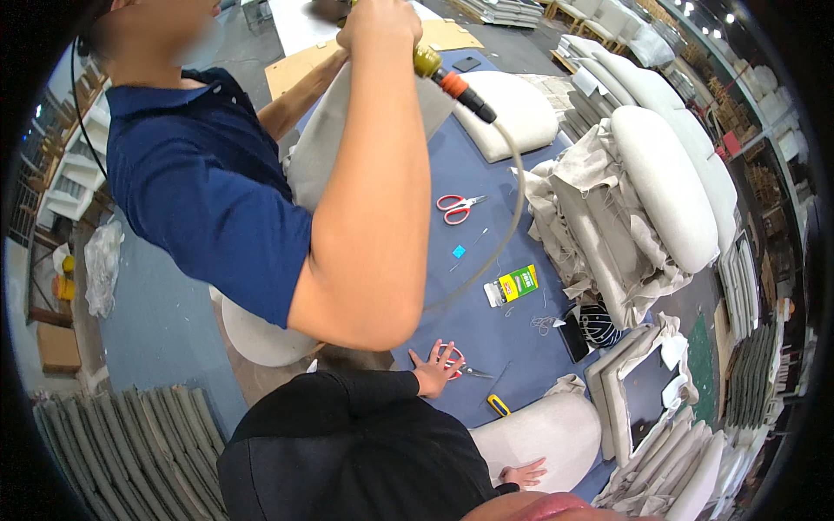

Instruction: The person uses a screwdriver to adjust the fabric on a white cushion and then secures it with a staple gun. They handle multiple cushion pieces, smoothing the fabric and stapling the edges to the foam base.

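Note:
My left hand [430, 371] reaches out from a black sleeve with its fingers spread, touching the red handles of a pair of scissors [472, 372] on the blue table [465, 321]. My right hand [524, 474] lies flat, fingers apart, on a rounded beige upholstered cushion [556, 430]. Between the two hands rests a yellow utility knife [498, 405]. A thin dark rod, perhaps a needle, lies beside the scissor blades. Farther up the table are another pair of red-handled scissors [457, 208], a small blue square [459, 252] and a green-and-yellow box [512, 285].
At left, a co-worker in navy [200, 191] raises an air tool [426, 61], its hose [519, 187] curving over the table. Covered cushions [665, 187] pile up at right. A dark phone [573, 337] and a striped cap [598, 325] sit near the right edge.

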### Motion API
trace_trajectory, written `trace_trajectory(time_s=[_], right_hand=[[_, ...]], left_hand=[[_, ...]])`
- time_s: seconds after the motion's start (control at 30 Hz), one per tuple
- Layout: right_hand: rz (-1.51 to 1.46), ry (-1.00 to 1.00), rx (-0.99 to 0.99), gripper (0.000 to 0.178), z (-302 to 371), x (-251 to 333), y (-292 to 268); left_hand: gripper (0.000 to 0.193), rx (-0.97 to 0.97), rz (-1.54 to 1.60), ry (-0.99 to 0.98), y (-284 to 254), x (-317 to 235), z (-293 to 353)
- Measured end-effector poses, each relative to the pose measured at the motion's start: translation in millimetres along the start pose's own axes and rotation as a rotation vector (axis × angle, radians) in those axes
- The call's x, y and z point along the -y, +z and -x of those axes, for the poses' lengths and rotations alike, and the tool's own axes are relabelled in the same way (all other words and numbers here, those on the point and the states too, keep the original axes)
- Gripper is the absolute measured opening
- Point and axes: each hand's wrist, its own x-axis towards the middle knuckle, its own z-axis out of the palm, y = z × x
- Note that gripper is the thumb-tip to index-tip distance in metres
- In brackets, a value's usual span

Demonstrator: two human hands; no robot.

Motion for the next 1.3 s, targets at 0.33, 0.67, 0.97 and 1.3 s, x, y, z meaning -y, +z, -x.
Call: trace_trajectory(time_s=[0.33, 0.67, 0.97, 1.3], right_hand=[[0.032, 0.011, 0.031, 0.140, 5, 5, -6], [0.008, 0.001, -0.006, 0.139, 6, 5, -4], [-0.045, 0.014, -0.016, 0.135, 9, 6, -1], [-0.037, 0.023, -0.026, 0.132, 10, 3, -1]], left_hand=[[0.105, -0.051, -0.052, 0.018, 14, 6, -7], [0.101, 0.243, 0.020, 0.074, -18, 20, -63], [0.107, 0.255, -0.057, 0.013, -34, 2, -33], [0.105, 0.235, -0.062, 0.047, -25, 5, -41]])
